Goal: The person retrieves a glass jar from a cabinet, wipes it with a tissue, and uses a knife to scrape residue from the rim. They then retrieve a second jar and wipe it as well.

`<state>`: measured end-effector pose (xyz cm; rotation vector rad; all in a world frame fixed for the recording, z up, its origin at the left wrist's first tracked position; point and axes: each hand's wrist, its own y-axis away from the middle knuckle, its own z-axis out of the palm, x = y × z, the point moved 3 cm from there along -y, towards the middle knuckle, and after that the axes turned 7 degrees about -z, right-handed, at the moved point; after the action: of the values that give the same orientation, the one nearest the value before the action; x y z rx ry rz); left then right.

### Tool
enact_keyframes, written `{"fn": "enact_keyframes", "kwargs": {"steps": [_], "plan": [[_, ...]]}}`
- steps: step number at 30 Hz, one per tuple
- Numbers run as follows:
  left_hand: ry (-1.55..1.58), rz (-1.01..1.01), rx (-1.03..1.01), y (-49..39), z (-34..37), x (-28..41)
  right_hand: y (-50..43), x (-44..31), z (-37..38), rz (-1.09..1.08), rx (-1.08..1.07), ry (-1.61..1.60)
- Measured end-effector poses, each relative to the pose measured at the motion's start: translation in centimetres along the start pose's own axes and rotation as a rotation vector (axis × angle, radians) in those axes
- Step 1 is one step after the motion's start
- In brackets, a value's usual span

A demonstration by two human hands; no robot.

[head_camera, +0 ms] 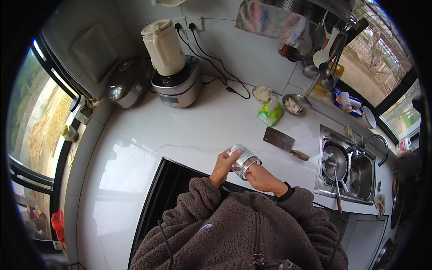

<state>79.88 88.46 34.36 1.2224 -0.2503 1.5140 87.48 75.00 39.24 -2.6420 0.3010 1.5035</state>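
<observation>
My left hand (pixel 225 165) is closed around a clear jar (pixel 240 162) with a printed label, tilted over the counter's front edge. The fingers of my right hand (pixel 265 177) reach into the jar's open mouth, which faces toward me and to the right; what those fingers do inside is hard to see. To the right of the jar, a cleaver (pixel 279 138) with a worn handle lies flat on the white counter (pixel 195 130). Behind it are a green and white plastic packet (pixel 271 113), a bowl of pale food (pixel 262 93) and a bowl of chopped food (pixel 293 104).
A double steel sink (pixel 362 173) with a pan and strainer is at the right. Ladles (pixel 324 69) hang above the back right. A rice cooker (pixel 175 84) carrying a cream pitcher-shaped appliance (pixel 164 47) stands at the back, beside another cooker (pixel 128 82). Black cords lie behind.
</observation>
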Motion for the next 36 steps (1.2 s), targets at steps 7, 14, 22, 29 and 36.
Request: {"fn": "enact_keyframes", "kwargs": {"steps": [7,14,22,29,36], "plan": [[-0.010,0.007,-0.026,0.1,-0.1,-0.1,0.4,0.0,-0.5,0.010,-0.119,-0.180],[-0.083,0.068,-0.051,-0.5,0.0,-0.2,0.7,1.2,-0.8,0.140,-0.254,-0.200],[-0.138,0.149,-0.009,-0.6,0.6,0.5,0.5,2.2,1.5,0.081,-0.191,0.551],[0.020,0.051,0.139,-1.0,-1.3,1.2,1.7,-1.1,-0.6,-0.052,0.148,0.404],[0.218,-0.106,-0.001,-1.2,-3.6,1.1,3.7,-3.0,-5.1,-0.026,0.300,-0.222]]}}
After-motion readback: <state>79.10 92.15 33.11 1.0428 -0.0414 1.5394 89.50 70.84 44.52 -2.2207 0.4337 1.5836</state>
